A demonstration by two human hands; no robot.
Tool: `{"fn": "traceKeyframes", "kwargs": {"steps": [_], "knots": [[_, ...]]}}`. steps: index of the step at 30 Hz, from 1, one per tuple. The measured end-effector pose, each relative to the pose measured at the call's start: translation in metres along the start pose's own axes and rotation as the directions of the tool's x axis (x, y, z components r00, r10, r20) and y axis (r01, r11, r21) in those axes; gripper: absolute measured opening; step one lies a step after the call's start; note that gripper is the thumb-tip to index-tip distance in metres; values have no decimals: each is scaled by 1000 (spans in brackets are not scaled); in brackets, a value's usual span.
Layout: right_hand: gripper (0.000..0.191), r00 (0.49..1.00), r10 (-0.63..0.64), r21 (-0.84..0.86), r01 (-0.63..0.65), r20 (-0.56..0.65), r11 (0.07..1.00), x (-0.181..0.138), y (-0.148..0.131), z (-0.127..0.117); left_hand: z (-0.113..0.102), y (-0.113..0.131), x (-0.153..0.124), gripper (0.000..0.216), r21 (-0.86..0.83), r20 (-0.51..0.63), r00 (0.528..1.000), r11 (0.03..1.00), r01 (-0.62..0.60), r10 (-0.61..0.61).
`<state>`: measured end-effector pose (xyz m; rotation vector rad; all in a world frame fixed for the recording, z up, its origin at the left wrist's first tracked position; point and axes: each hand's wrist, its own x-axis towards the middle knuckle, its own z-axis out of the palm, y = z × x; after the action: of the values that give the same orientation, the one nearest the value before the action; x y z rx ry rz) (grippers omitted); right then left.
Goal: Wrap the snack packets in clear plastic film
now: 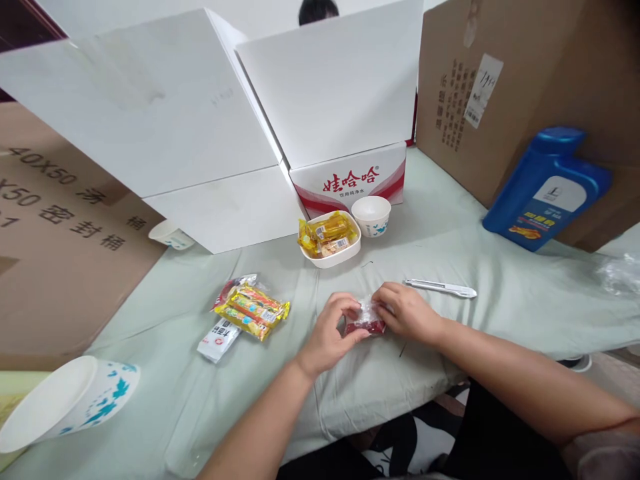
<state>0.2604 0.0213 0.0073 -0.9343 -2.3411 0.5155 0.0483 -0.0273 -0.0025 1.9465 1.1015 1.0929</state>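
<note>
Between my hands, close to the table's front edge, is a small clear plastic packet point(367, 322) with dark red contents. My left hand point(334, 333) grips its left side, thumb along the near edge and fingers curled over the top. On the other side, my right hand point(407, 312) pinches the packet's upper right part. What exactly is inside the packet I cannot make out. A white utility knife point(440, 288) lies just beyond my right hand. Left of my hands rest yellow snack packets point(253, 310) on top of a white sachet point(219, 339).
A white tray point(345, 257) of yellow packets and a paper bowl point(371, 217) stand ahead, before white boxes point(345, 87). A blue bottle point(547, 190) is at right, near a brown carton point(500, 87). Another paper bowl point(107, 393) tilts at left. Someone's head shows behind the boxes.
</note>
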Motion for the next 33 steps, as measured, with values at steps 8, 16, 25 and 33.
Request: {"fn": "traceKeyframes", "kwargs": {"steps": [8, 16, 25, 33], "knots": [[12, 959, 284, 814, -161, -5, 558, 2, 8, -16, -5, 0, 9, 38, 179, 23, 992, 977, 120, -126], [10, 959, 278, 800, -120, -61, 588, 7, 9, -19, -21, -2, 14, 27, -355, -199, 906, 890, 287, -372], [24, 925, 165, 266, -73, -342, 961, 3, 28, -26, -45, -14, 16, 29, -472, -548, 697, 859, 199, -462], [27, 977, 127, -141, -152, -173, 978, 4, 28, -26, -56, -25, 9, 54, 475, -354, 910, 797, 373, -215]]}}
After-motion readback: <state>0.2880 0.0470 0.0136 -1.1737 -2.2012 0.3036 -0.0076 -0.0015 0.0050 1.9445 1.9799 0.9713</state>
